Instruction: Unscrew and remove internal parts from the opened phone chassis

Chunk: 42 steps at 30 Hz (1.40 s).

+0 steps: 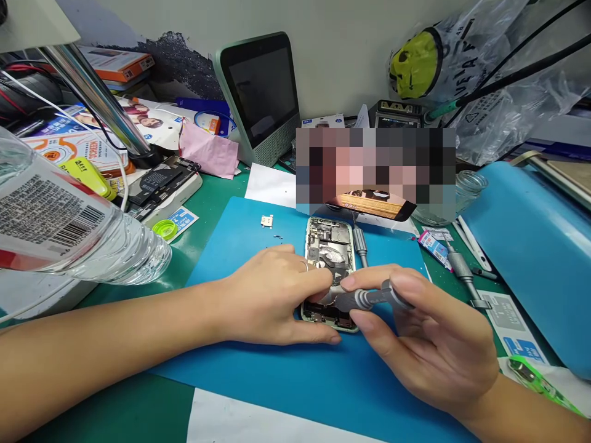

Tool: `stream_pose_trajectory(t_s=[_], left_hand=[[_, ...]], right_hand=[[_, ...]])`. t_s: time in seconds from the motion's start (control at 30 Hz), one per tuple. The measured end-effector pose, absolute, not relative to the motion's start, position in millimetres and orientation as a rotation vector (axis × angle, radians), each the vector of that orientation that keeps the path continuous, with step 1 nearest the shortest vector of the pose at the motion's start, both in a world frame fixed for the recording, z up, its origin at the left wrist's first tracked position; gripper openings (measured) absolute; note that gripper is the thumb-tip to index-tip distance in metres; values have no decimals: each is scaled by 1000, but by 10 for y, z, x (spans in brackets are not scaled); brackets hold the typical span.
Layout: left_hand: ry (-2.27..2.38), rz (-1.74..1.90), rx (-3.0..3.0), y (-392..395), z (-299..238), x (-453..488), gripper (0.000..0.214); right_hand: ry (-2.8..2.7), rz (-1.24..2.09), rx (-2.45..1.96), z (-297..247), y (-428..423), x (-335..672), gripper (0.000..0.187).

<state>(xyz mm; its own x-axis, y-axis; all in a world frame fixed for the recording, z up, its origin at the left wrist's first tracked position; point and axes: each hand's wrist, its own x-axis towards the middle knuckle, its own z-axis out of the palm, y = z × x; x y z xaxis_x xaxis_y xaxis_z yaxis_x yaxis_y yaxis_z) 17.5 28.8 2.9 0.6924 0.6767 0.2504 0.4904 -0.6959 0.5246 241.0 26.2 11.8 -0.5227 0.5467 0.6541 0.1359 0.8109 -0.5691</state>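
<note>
An opened smartphone with a pale green frame lies on the blue mat, its inner parts exposed. My left hand is closed on its left side, with curled fingers over the inside and the thumb at the lower end. In my right hand is a grey screwdriver, held between thumb and fingers and tilted toward the phone. Its tip is hidden near my left fingers. A second screwdriver lies just right of the phone. A small metal plate and tiny dark bits rest to the left.
A clear bottle stands close on the left, by another opened phone. Behind is a smart display. At right are another screwdriver, a glass jar, a blue case and a green cutter.
</note>
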Motion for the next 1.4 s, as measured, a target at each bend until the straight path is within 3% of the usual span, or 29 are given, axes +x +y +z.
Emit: stream_pose_trajectory(t_s=[0.47, 1.4], left_hand=[[846, 641, 2478, 266, 51, 182, 14], [755, 672, 2543, 264, 23, 149, 18]], right_hand=[[-2007, 576, -513, 135, 258, 2432, 83], [-1989, 543, -568, 73, 271, 2431, 81]])
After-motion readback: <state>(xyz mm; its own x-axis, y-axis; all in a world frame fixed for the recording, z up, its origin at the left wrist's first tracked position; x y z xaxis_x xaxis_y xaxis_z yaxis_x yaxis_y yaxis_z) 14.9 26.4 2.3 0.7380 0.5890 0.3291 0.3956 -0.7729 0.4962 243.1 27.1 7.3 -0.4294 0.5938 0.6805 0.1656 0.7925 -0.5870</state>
